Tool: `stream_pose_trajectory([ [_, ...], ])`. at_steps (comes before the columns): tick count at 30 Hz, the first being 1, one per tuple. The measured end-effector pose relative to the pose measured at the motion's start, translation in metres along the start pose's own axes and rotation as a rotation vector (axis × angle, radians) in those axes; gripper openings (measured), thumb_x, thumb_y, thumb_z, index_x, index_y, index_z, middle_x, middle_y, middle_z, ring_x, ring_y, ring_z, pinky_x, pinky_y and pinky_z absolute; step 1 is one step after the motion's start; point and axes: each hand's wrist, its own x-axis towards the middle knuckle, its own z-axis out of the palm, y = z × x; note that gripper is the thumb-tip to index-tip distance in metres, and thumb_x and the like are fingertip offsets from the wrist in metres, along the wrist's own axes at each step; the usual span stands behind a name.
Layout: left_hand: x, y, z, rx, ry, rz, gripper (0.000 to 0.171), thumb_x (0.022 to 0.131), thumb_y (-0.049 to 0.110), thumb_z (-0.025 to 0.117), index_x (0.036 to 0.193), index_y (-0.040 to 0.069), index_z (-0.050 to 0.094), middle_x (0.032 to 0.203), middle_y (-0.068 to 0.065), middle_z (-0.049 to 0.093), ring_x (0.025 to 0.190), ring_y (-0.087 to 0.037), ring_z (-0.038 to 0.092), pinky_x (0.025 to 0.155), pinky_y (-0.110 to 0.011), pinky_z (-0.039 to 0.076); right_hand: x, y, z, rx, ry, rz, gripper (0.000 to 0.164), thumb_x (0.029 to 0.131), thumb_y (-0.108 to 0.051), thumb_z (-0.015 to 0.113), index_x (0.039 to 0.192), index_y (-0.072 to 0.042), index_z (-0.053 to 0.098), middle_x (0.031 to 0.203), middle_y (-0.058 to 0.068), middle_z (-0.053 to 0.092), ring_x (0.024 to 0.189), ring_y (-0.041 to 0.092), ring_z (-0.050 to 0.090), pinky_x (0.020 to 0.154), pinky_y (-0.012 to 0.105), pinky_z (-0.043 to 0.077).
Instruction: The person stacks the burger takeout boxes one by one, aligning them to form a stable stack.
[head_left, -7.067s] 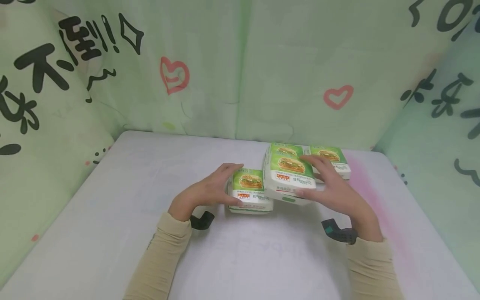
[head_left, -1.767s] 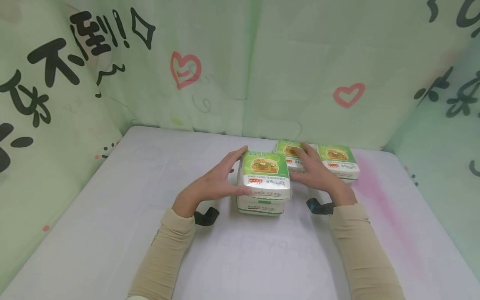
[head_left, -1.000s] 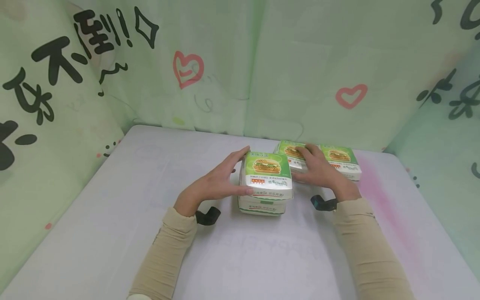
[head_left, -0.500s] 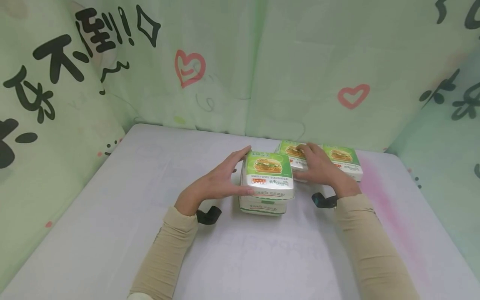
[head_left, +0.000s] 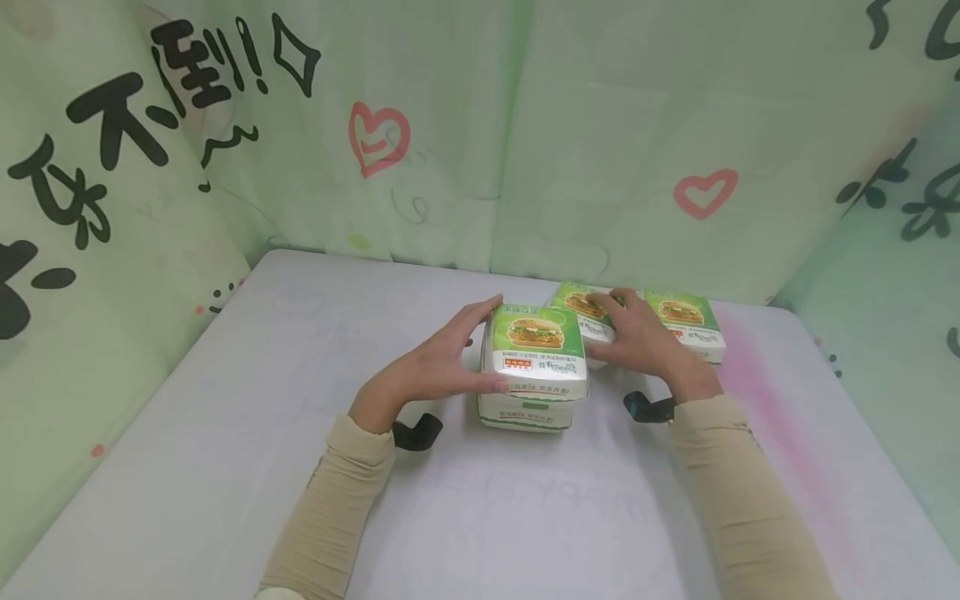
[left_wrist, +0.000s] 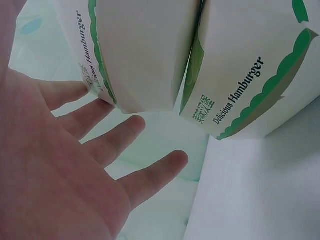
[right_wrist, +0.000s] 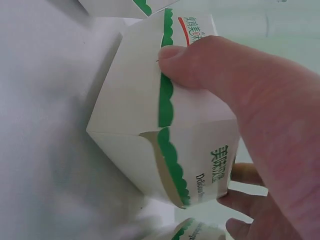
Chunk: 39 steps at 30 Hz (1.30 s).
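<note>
Two green-and-white hamburger boxes are stacked in the middle of the table, a burger picture on the upper box (head_left: 536, 350). Its front overhangs the lower box (head_left: 525, 415) slightly. My left hand (head_left: 423, 362) holds the upper box from the left, thumb at the front and fingertips at the back. In the left wrist view, fingers touch the end of this box. Behind the stack, my right hand (head_left: 645, 337) grips another hamburger box (head_left: 577, 300). The right wrist view shows the thumb pressing that box's side (right_wrist: 130, 85), fingers on the opposite side.
Another hamburger box (head_left: 682, 312) stands at the back right, close beside the right hand. The white table (head_left: 337, 325) meets a green curtain (head_left: 442, 150) with black lettering and red hearts. A pink smear (head_left: 772, 417) marks the table's right side.
Since the first frame, the upper box has come left onto the lower one, and the right hand has moved to the back box. Lately that box has turned slightly in the right hand's grip.
</note>
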Motion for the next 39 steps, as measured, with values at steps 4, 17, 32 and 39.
stream_pose_trajectory([
  [4, 0.0, 0.0, 0.0, 0.008, 0.0, -0.002, 0.105, 0.079, 0.047, 0.079, 0.159, 0.03, 0.013, 0.161, 0.009, 0.022, 0.146, -0.014, 0.028, 0.119, -0.049, 0.029, -0.002, 0.0, 0.003, 0.029, 0.055, -0.018, 0.078, 0.084, -0.039, 0.071, 0.15, -0.014, 0.039, 0.152, 0.027, 0.03, 0.135, 0.049, 0.036, 0.106, 0.066, 0.037],
  [17, -0.001, 0.001, -0.001, 0.01, 0.001, -0.001, 0.105, 0.079, 0.047, 0.079, 0.159, 0.03, 0.015, 0.16, 0.009, 0.022, 0.146, -0.013, 0.027, 0.12, -0.048, 0.029, -0.007, 0.001, 0.004, 0.1, 0.19, -0.069, 0.064, 0.087, -0.035, 0.073, 0.139, -0.006, 0.052, 0.148, 0.025, 0.037, 0.136, 0.047, 0.035, 0.108, 0.065, 0.035],
  [32, -0.001, 0.0, -0.001, 0.005, 0.001, 0.001, 0.106, 0.078, 0.051, 0.079, 0.158, 0.032, 0.013, 0.16, 0.012, 0.021, 0.146, -0.013, 0.027, 0.119, -0.049, 0.029, -0.01, 0.002, -0.005, 0.15, 0.346, -0.133, 0.063, 0.082, -0.034, 0.079, 0.133, -0.003, 0.057, 0.142, 0.023, 0.043, 0.13, 0.045, 0.041, 0.104, 0.064, 0.037],
  [39, -0.001, 0.0, -0.001, 0.001, 0.004, 0.001, 0.105, 0.078, 0.05, 0.079, 0.158, 0.031, 0.015, 0.16, 0.011, 0.022, 0.146, -0.013, 0.028, 0.119, -0.049, 0.029, -0.012, 0.0, -0.014, 0.162, 0.363, -0.114, 0.063, 0.082, -0.031, 0.078, 0.135, -0.005, 0.055, 0.145, 0.021, 0.04, 0.132, 0.043, 0.038, 0.104, 0.063, 0.037],
])
